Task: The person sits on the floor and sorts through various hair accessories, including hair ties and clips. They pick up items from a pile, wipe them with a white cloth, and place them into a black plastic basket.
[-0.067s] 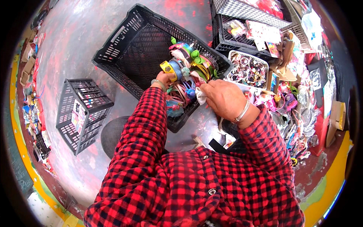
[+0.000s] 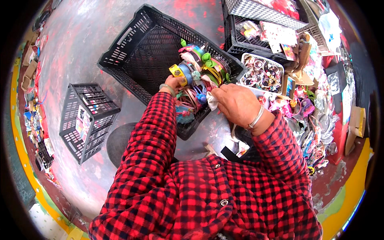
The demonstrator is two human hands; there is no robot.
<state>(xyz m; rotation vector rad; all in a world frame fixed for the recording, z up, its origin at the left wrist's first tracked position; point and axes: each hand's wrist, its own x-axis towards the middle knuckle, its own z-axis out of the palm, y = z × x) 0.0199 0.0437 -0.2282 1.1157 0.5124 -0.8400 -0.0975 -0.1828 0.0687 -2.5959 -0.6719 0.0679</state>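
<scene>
A large black plastic crate (image 2: pixel 136 60) lies in front of me, with a pile of colourful headbands (image 2: pixel 210 66) at its right end. My left hand (image 2: pixel 173 84) reaches over the crate's near side and is closed on a blue headband (image 2: pixel 185 72) with a yellow piece on it. At the crate's near right corner, my right hand (image 2: pixel 237 103) pinches a crumpled white cloth (image 2: pixel 212 101) between thumb and fingers. Green bows and pink, blue and yellow bands lie between my two hands. My left fingertips are partly hidden behind the headband.
A smaller black crate (image 2: pixel 86 120) stands at the left, beside a dark round seat (image 2: pixel 120 144). To the right, a white basket (image 2: pixel 262 74) holds many hair ties. Stacked crates (image 2: pixel 256 44) with packets stand behind it. Bagged accessories (image 2: pixel 316 124) are heaped along the right side.
</scene>
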